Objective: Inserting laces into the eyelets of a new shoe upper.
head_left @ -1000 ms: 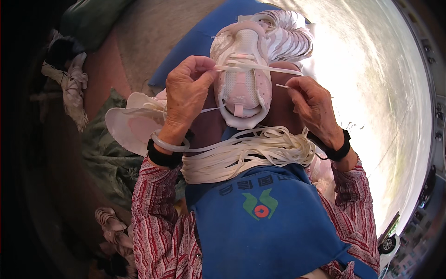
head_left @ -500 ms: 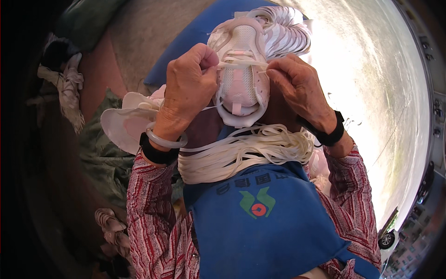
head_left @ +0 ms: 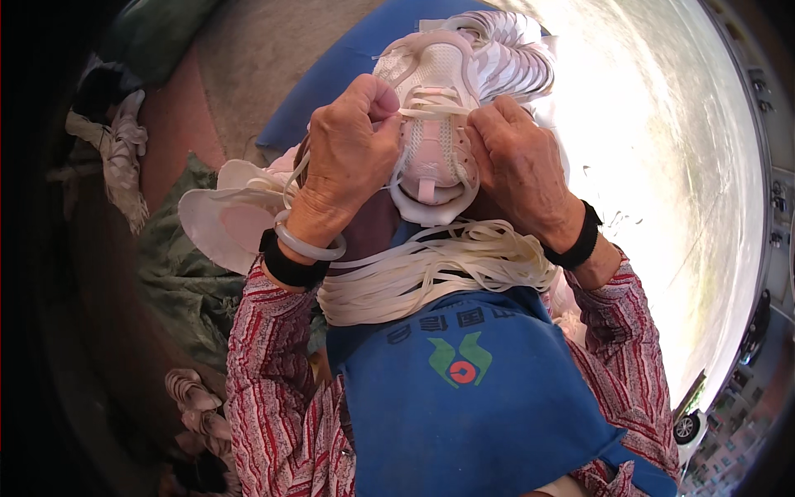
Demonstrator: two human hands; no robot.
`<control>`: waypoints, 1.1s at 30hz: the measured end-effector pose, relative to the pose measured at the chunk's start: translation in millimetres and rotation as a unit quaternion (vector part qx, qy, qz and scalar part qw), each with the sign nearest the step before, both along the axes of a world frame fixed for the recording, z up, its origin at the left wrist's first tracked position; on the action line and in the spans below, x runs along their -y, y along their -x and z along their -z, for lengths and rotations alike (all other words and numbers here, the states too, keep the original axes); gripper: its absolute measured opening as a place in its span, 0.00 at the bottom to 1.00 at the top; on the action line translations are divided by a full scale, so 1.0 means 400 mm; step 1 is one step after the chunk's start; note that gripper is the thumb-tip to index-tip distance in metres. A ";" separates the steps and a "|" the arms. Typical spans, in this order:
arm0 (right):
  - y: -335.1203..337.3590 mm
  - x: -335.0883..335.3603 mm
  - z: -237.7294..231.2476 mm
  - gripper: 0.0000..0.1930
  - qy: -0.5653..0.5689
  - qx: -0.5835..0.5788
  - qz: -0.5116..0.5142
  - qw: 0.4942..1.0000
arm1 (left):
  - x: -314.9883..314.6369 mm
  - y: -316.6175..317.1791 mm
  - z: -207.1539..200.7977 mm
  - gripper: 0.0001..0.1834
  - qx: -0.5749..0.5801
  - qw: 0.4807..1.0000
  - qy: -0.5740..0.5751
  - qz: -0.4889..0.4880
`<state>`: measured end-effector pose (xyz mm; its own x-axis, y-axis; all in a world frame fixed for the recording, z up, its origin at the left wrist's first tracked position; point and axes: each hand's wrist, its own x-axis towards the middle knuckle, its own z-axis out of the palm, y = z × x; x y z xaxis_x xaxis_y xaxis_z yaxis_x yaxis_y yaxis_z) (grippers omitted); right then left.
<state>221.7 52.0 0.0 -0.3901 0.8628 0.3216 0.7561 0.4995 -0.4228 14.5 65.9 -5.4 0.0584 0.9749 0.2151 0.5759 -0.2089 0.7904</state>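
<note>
A pale pink and white sneaker upper (head_left: 431, 153) lies in front of me, its toe away from me and its heel opening toward me. A flat white shoelace (head_left: 435, 109) crosses it in a few rows near the toe. My left hand (head_left: 352, 137) is closed at the upper's left edge, pinching the lace between thumb and finger. At the right eyelet row my right hand (head_left: 515, 153) is also closed, its fingertips at the lace's other side. What lies under those right fingers is partly hidden. A bundle of white laces (head_left: 439, 269) stretches across my lap.
Stacked shoe parts (head_left: 513, 54) rest on a blue surface (head_left: 331, 74) beyond the upper. Pale shoe pieces (head_left: 228, 215) sit left of my left wrist. A blue apron (head_left: 464, 398) covers my lap. More shoe parts (head_left: 195, 398) lie at lower left.
My right hand has moved left, closer against the upper. My left hand has shifted slightly right, and a loop of lace now shows beside its wrist. The upper has barely moved.
</note>
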 end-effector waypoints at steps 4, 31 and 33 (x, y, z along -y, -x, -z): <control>-0.033 -0.025 0.006 0.05 0.086 -0.085 0.001 0.993 | -0.001 0.020 0.014 0.06 0.053 0.997 0.047 -0.032; -0.012 0.024 0.038 0.16 0.059 -0.058 0.014 0.996 | 0.068 0.001 0.056 0.20 -0.134 0.988 -0.067 0.043; -0.013 0.029 0.033 0.15 0.077 -0.113 0.025 0.990 | 0.071 -0.014 0.067 0.19 -0.117 0.984 -0.129 0.043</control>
<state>226.8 40.4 -13.2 -0.2797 0.9246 0.2586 0.6557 0.3807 -0.6520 19.9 37.4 -32.1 0.2152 0.8789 0.4258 0.7074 -0.4409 0.5525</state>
